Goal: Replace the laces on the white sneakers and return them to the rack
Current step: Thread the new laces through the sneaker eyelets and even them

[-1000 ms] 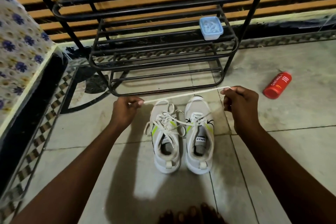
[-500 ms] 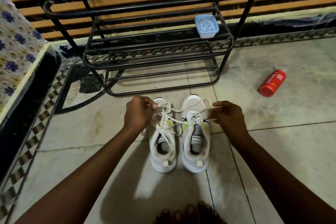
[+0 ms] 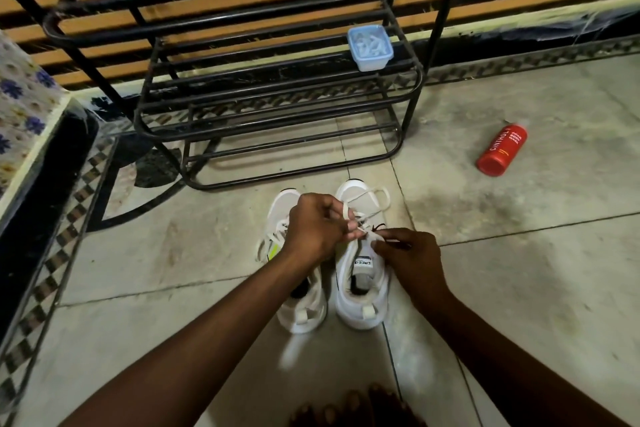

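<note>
The black metal rack (image 3: 277,94) stands at the far side of the tiled floor (image 3: 519,270), and its low shelves open toward the person. The two white sneakers stand side by side just before it, toes to the rack and heels to the person, so the long axis of each one runs straight away from the body. The left sneaker (image 3: 304,312) is partly covered by the left forearm, which crosses over it. The right sneaker (image 3: 360,302) is the one being worked on. Both hands meet above its throat: the left hand (image 3: 315,229) pinches the lace (image 3: 346,213) with curled fingers, and the right hand (image 3: 412,260) pinches a strand of it close beside. From the two grips the lace goes forward, with a slack loop that lies over the toe. I judge that the next pull should go back, toward the heel. The floor on the right gives room for the elbow, because the red bottle (image 3: 502,149) lies well apart. A small blue container (image 3: 370,47) sits at the right end of one shelf.
</note>
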Available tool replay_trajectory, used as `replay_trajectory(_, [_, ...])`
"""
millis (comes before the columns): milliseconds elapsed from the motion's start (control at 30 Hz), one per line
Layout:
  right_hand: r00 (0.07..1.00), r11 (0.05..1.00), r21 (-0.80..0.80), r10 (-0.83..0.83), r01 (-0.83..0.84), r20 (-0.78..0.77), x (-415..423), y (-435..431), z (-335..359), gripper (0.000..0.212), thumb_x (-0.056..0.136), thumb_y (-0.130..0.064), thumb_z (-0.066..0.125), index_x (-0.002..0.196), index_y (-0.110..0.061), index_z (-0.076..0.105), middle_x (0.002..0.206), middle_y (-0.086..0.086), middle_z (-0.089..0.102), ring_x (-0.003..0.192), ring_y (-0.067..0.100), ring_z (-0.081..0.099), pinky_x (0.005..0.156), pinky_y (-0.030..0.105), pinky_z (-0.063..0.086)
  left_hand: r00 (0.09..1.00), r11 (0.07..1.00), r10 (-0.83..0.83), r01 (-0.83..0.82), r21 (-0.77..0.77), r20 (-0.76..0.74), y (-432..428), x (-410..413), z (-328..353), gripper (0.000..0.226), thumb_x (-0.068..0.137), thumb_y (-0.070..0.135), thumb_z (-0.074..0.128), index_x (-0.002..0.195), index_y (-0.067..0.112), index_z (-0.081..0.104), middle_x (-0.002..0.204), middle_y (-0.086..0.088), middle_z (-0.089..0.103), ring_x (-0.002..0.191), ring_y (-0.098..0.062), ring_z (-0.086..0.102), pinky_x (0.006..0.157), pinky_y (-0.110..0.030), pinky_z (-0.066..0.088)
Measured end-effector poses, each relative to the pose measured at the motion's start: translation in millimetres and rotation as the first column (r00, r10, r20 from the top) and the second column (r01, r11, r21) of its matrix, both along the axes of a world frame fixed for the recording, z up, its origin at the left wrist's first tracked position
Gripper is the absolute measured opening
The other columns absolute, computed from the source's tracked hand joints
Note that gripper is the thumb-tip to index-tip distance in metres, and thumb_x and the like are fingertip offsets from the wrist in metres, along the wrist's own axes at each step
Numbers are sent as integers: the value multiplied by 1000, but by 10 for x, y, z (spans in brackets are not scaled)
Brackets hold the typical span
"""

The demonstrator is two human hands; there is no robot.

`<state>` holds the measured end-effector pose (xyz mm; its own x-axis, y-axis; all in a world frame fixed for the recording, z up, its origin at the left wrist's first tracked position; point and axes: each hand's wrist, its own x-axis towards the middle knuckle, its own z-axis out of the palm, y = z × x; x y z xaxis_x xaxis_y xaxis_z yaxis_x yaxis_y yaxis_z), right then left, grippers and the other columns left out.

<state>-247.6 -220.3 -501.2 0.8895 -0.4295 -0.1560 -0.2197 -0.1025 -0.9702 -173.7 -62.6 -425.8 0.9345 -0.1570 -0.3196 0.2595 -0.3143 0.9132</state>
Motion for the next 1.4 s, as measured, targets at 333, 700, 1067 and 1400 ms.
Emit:
replay_trajectory(333, [996, 797, 597, -68, 90, -59, -48, 20, 52, 21, 84, 10, 69, 102, 3, 76, 98, 23, 75, 93, 33, 74, 74, 32, 58, 991, 980, 126, -130, 147, 39, -137, -131, -356, 28, 71, 12, 92, 64, 14, 65, 75, -7, 76, 79, -25, 76, 76, -38, 60])
replay_trajectory(700, [996, 819, 566, -66, 91, -64, -52, 49, 45, 20, 83, 8, 70, 96, -3, 79, 97, 28, 74, 84, 34, 70, 80, 39, 55, 964, 954, 254, -263, 147, 78, -212, -155, -467, 24, 72, 21, 92, 68, 11, 70, 68, 0, 74, 70, -17, 74, 75, -37, 61])
replay_trajectory(1067, [993, 857, 504, -73, 110, -92, -29, 78, 110, 19, 82, 8, 73, 86, -9, 81, 73, 12, 71, 54, 12, 55, 52, 23, 43, 977, 978, 88, -122, 168, 194, -151, -181, -473, 24, 77, 14, 87, 68, 11, 65, 65, -4, 70, 61, -11, 65, 66, -30, 54])
replay_trajectory(1400, [998, 884, 464, -30, 54, -59, -41, 75, 106, 15, 84, 1, 73, 89, -11, 81, 84, 29, 70, 71, 26, 58, 65, 33, 46, 965, 975, -34, -25, 223, 259, -155, -135, -472, 24, 78, 16, 88, 67, 15, 66, 63, 2, 69, 64, -16, 70, 66, -40, 60])
